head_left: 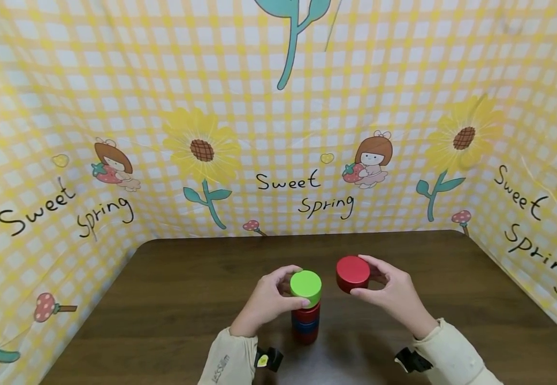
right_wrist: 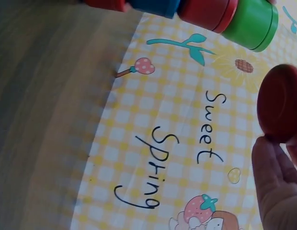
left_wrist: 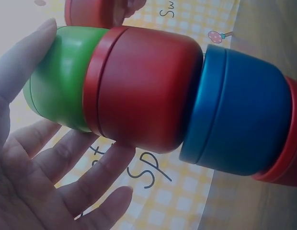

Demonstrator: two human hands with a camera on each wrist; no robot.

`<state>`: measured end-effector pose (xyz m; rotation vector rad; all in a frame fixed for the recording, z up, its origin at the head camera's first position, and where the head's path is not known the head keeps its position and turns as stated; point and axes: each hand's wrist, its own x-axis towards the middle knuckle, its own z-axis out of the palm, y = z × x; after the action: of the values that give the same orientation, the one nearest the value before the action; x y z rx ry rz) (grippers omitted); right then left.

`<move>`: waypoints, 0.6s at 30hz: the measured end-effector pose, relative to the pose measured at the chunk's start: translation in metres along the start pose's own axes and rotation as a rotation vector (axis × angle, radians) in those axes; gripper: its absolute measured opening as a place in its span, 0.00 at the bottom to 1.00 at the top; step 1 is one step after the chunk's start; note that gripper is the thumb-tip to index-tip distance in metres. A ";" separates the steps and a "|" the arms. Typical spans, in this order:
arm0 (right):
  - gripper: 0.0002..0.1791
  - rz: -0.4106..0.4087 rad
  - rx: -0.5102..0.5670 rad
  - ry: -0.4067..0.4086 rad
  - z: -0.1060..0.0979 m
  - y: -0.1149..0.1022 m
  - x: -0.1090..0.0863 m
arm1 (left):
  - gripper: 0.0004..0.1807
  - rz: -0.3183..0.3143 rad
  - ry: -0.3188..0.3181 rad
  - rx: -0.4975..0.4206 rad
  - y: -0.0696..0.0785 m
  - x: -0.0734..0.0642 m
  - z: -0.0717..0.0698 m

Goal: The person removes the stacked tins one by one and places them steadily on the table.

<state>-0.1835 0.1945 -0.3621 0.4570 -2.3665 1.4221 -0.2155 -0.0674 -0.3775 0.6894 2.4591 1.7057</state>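
In the head view a column of small round lidded jars stands on the table: green on top, then red, blue and red. My left hand (head_left: 269, 297) grips the green jar (head_left: 306, 285) between thumb and fingers; in the left wrist view that jar sits directly on the red jar (left_wrist: 143, 88), with the blue jar (left_wrist: 239, 110) beneath. To the right of the column, my right hand (head_left: 396, 293) holds another red jar (head_left: 352, 271) by its sides, lid up, off the table. Its underside faces the right wrist view.
A dark wooden table (head_left: 172, 299) carries the column near its front. Behind and along both sides hangs a yellow checked cloth (head_left: 278, 117) printed with flowers and lettering. Each wrist wears a black strap (head_left: 269, 359) below a pale sleeve.
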 end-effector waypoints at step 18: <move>0.33 0.090 0.116 -0.048 0.003 0.020 -0.004 | 0.29 0.000 0.007 -0.033 0.002 -0.001 -0.001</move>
<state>-0.1892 0.2016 -0.3807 0.4240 -2.3777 1.6122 -0.2145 -0.0679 -0.3751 0.6807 2.4290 1.7474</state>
